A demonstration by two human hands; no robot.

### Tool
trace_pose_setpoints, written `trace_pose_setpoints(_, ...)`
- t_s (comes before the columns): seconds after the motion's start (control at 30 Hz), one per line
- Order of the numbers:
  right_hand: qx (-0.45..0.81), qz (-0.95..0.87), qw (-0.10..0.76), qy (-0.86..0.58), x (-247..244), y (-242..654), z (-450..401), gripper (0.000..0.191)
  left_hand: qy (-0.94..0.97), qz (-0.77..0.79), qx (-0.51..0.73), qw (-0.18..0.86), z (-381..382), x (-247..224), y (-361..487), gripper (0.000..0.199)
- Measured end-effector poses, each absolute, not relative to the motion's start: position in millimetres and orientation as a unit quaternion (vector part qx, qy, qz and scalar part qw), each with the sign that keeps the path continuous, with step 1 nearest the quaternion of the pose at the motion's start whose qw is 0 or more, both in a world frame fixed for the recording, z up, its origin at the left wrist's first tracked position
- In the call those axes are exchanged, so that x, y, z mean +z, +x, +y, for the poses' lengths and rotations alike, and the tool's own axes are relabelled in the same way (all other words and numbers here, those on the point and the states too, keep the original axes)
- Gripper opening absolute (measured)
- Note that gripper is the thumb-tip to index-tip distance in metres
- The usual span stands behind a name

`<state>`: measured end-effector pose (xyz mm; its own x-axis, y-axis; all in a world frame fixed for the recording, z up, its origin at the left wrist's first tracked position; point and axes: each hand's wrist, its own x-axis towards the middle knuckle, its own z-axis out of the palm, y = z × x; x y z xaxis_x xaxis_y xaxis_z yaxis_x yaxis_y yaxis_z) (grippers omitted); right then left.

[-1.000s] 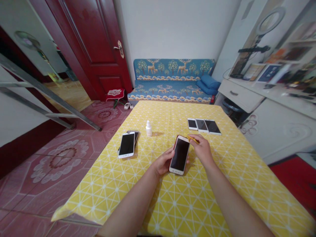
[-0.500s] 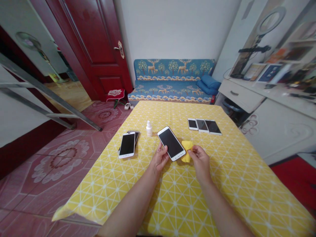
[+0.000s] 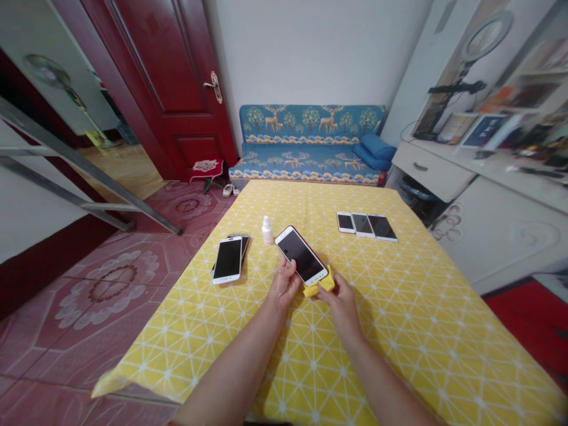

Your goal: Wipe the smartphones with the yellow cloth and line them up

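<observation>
My left hand (image 3: pixel 284 283) grips a white smartphone (image 3: pixel 302 255) by its lower left side, the thumb lying over the edge of the dark screen. The phone is tilted above the table, its top pointing away to the left. In my right hand (image 3: pixel 341 296) is a yellow cloth (image 3: pixel 320 286), wrapped around the phone's bottom edge and lower right corner. A small white bottle (image 3: pixel 267 231) stands upright just beyond the phone, to its left. Further left, a white smartphone (image 3: pixel 228 260) lies face up, partly covering a darker phone (image 3: pixel 245 244).
Three phones (image 3: pixel 362 225) lie side by side at the table's right rear. A yellow patterned tablecloth (image 3: pixel 199 331) covers the table. Behind it stands a blue sofa (image 3: pixel 306 157); a white cabinet (image 3: pixel 501 231) is on the right, a metal ladder-like frame (image 3: pixel 102 183) on the left.
My right hand has moved left and brought the cloth from beside the phone onto its bottom edge. The phone has shifted slightly left in my left hand.
</observation>
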<state>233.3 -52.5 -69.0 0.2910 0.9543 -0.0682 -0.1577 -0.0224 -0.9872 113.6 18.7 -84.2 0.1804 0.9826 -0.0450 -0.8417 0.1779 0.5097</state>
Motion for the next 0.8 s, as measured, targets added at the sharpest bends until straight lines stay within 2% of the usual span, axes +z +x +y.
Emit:
trace_pose_setpoints(0.1,0.432,-0.409,0.591,-0.545,-69.2,231.8,-56.8,0.025,0.201,0.195,0.603,0.747,18.3,-83.6,113.8,0.049)
trace_pose_setpoints(0.23,0.303,-0.541,0.582,-0.526,-72.0,228.9,-65.8,0.012,0.210,0.184,0.587,0.760,16.9,-81.6,113.7,0.046)
trace_pose_setpoints(0.4,0.141,-0.675,0.543,-0.479,-72.4,226.8,-70.2,0.026,0.194,0.191,0.572,0.773,15.0,-79.1,111.5,0.041)
trace_pose_setpoints(0.5,0.104,-0.713,0.514,-0.465,-68.0,225.4,-70.5,0.029,0.175,0.195,0.543,0.798,15.0,-80.0,110.7,0.044)
trace_pose_setpoints(0.63,0.066,-0.755,0.472,-0.450,-65.0,221.2,-70.1,0.031,0.122,0.213,0.454,0.856,13.5,-79.9,111.2,0.031)
trace_pose_setpoints(0.73,0.037,-0.757,0.463,-0.461,-67.0,217.4,-68.4,0.028,0.119,0.208,0.428,0.872,8.0,-73.5,109.7,0.037)
trace_pose_setpoints(0.8,0.021,-0.748,0.454,-0.483,-68.5,215.1,-67.3,0.025,0.125,0.191,0.411,0.883,2.9,-67.5,107.4,0.050)
